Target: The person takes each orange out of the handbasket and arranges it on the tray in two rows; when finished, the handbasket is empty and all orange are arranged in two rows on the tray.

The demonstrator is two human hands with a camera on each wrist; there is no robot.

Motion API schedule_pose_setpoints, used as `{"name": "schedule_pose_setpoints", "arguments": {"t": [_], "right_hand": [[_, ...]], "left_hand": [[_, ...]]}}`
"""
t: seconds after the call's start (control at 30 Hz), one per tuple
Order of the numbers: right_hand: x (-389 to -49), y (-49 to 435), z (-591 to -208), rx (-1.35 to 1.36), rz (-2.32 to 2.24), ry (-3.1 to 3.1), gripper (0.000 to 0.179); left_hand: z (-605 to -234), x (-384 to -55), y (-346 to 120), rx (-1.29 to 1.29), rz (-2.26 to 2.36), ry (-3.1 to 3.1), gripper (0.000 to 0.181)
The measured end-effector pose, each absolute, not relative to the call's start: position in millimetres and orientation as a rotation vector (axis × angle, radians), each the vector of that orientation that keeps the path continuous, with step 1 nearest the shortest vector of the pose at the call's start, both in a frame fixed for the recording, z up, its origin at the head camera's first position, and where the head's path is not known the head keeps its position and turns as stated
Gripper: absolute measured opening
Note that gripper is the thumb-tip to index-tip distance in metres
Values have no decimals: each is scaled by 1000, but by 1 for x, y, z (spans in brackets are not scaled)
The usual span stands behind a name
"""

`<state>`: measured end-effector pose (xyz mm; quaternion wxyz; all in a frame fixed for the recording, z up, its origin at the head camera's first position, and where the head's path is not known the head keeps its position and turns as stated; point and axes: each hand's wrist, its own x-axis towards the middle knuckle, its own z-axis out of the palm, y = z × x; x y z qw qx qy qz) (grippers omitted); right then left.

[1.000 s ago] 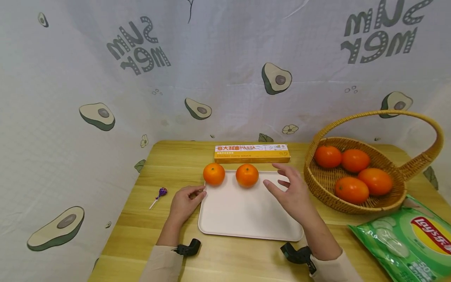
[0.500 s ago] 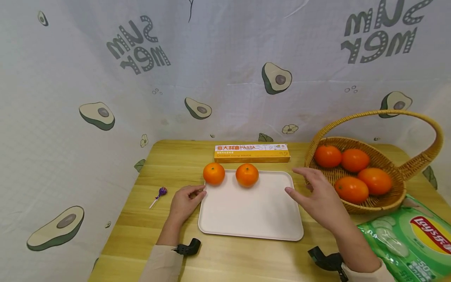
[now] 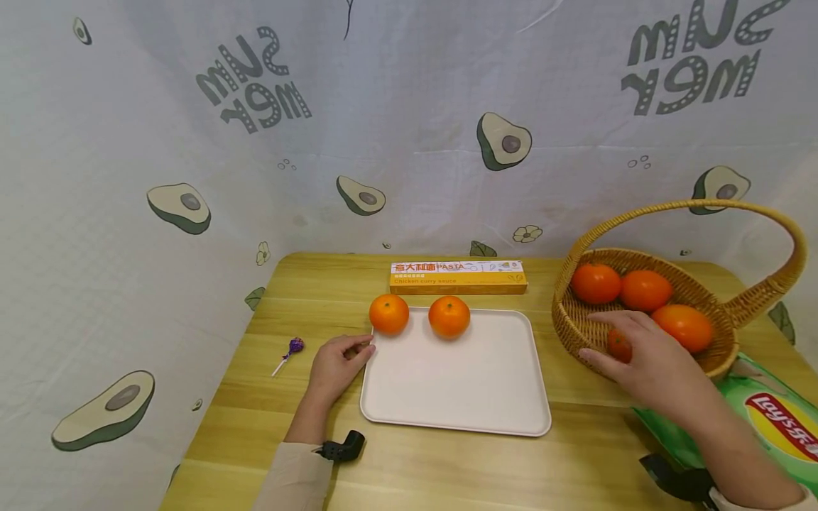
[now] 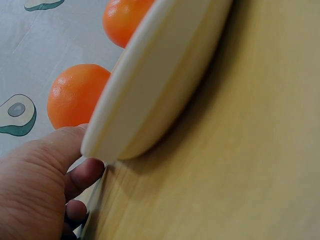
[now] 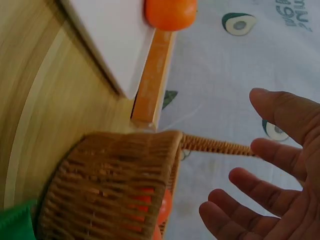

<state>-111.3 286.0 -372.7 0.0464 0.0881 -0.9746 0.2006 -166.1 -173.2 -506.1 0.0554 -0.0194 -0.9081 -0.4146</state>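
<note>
My left hand [image 3: 335, 369] pinches the left edge of a white rectangular tray [image 3: 454, 390]; in the left wrist view the thumb [image 4: 62, 145] meets the rim, with fingers curled below. Two oranges sit along the tray's far side, one orange [image 3: 388, 314] at the corner and another orange [image 3: 449, 317] beside it. Over the near side of a wicker basket [image 3: 575, 330] hangs my right hand [image 3: 661, 369], fingers spread and holding nothing. Inside the basket lie several orange-red fruits [image 3: 646, 291]; the hand partly covers the nearest one [image 3: 618, 345].
Behind the tray lies a yellow pasta box [image 3: 457, 278]. A purple-wrapped lollipop [image 3: 295, 345] is to the left. At the right, a green chip bag [image 3: 767, 426] lies by the basket, partly under the right forearm. The basket's tall handle [image 3: 690, 204] arches above it.
My right hand has moved right, from over the tray's right part to over the basket. The left hand, tray and oranges have stayed put.
</note>
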Motion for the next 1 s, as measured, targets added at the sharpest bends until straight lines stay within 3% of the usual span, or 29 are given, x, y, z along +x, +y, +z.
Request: {"name": "schedule_pose_setpoints", "arguments": {"t": [0.57, 1.0], "right_hand": [[-140, 364, -378, 579, 384, -3091, 67], [-155, 378, -385, 814, 259, -3105, 69]], "left_hand": [[-507, -166, -174, -47, -1274, -2762, 23], [-506, -166, -173, -59, -1290, -2743, 22]]}}
